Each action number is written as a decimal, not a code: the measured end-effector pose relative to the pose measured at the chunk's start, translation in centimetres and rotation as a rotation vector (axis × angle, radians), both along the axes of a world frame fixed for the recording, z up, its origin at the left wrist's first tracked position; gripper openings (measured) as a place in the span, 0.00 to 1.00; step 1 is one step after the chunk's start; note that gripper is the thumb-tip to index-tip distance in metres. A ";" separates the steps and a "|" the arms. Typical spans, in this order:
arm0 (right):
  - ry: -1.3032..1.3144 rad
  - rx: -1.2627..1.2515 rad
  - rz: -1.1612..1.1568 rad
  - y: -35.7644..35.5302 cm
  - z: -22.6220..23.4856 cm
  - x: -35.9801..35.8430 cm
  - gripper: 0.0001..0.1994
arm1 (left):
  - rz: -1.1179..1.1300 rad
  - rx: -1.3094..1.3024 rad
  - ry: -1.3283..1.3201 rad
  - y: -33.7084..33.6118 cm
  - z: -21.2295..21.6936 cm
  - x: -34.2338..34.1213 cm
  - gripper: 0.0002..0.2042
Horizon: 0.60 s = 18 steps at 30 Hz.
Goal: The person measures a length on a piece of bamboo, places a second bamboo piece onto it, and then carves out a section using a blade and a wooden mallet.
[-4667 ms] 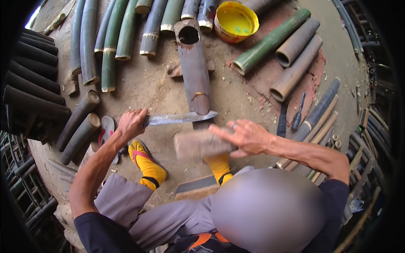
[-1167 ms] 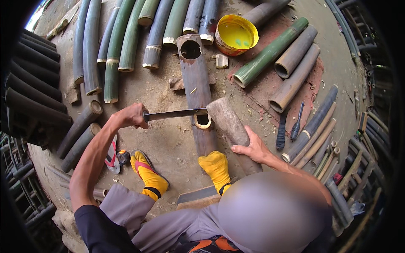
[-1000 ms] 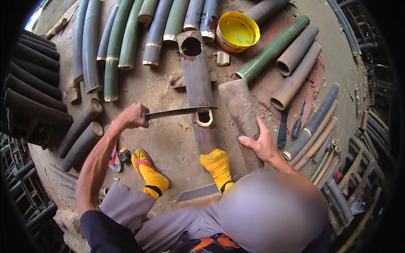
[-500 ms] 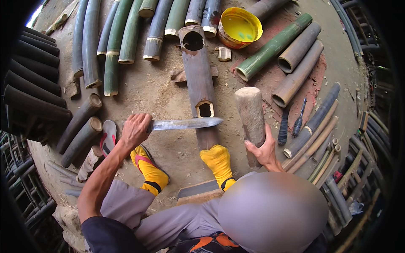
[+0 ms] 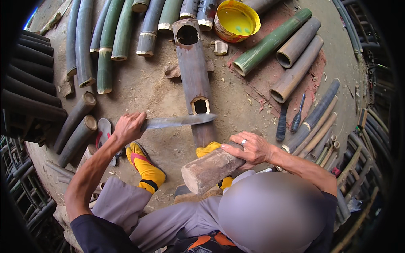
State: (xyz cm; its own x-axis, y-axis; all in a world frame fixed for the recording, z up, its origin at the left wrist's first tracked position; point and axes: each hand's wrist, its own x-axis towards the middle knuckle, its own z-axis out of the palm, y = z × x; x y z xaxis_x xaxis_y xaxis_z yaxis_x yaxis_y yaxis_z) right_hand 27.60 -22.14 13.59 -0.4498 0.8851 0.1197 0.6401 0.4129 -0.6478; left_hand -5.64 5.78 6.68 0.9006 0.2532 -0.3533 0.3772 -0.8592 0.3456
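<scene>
My left hand (image 5: 130,127) is closed round the handle end of a long machete (image 5: 171,121). Its blade lies across a dark bamboo tube (image 5: 193,69), just on the near side of a squarish cut opening (image 5: 200,106). At the far end of the tube is a second, round hole (image 5: 187,34). In my right hand (image 5: 249,147) is a thick wooden club (image 5: 211,166), tilted with its broad end toward me and to the left, apart from the machete. A yellow-socked foot (image 5: 206,149) rests on the tube's near end, partly hidden by the club.
Green and grey bamboo tubes (image 5: 122,33) lie at the far left. Beside the tube's far end stands a yellow bucket (image 5: 237,21). Two dark-handled tools (image 5: 297,120) and more bamboo (image 5: 316,116) lie on the right. A wooden block (image 5: 172,71) sits under the tube.
My right hand has swung the club from nearly upright to a slant, its broad end now nearer me and to the left. The machete still lies across the bamboo, shifted little.
</scene>
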 end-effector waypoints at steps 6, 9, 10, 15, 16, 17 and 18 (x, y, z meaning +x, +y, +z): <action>-0.044 -0.071 -0.050 -0.2 -0.4 0.2 0.48 | 0.013 -0.009 0.031 -0.3 1.3 -0.5 0.10; -0.028 -0.081 -0.044 0.1 -0.2 -0.1 0.47 | 0.018 -0.038 0.046 -0.2 1.2 -0.7 0.10; -0.006 -0.046 -0.023 0.3 -0.2 -0.2 0.48 | 0.023 -0.047 0.060 0.0 0.9 -0.9 0.10; -0.203 -0.163 -0.078 1.3 -4.0 1.2 0.50 | 0.010 -0.090 0.096 0.6 1.0 0.4 0.10; -0.315 -0.141 -0.097 1.6 -4.5 1.3 0.50 | 0.012 -0.088 0.097 0.5 1.1 0.6 0.10; -0.267 -0.173 -0.079 1.7 -4.1 0.9 0.50 | 0.015 -0.086 0.099 0.6 1.1 0.6 0.10; -0.207 -0.208 -0.059 1.6 -3.2 0.1 0.49 | 0.021 -0.074 0.106 0.6 1.0 0.1 0.11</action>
